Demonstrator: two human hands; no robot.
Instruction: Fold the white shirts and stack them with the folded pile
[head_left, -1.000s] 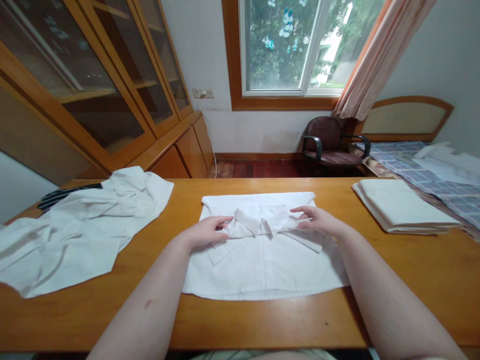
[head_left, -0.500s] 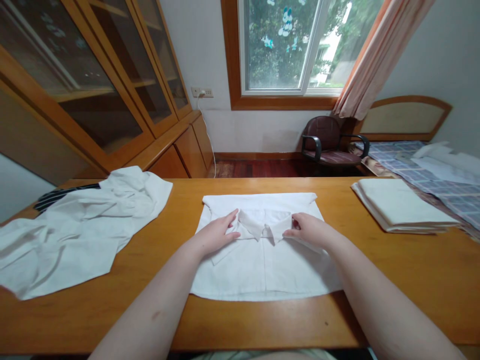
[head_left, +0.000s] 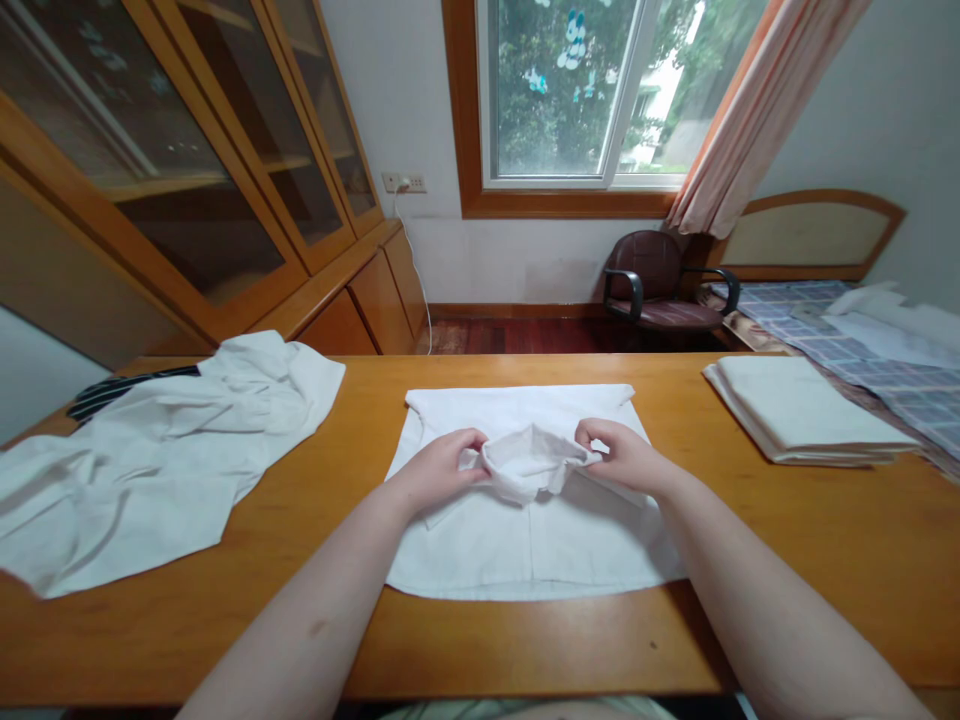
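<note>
A white shirt (head_left: 525, 555) lies folded on the wooden table in front of me, its hem toward my body. Its collar (head_left: 529, 485) is lifted at the middle, with the inside showing as a hollow. My left hand (head_left: 450, 465) pinches the collar's left side between thumb and fingers. On the opposite side my right hand (head_left: 619, 455) pinches the collar's right end, the fingers curled. Both forearms reach in from the near edge, over the shirt's lower corners.
Crumpled white clothing (head_left: 172, 450) lies at the table's left, beside a dark striped cloth (head_left: 135, 388). Several folded white pieces (head_left: 806, 410) are stacked at the right. Past the wooden table (head_left: 450, 655) stand an armchair (head_left: 660, 280), a bed (head_left: 900, 340) and a glass-door cabinet (head_left: 300, 250).
Both hands have closed on the collar. Its points have been raised from lying flat, and the collar has opened into a hollow. The rest of the shirt stays in place.
</note>
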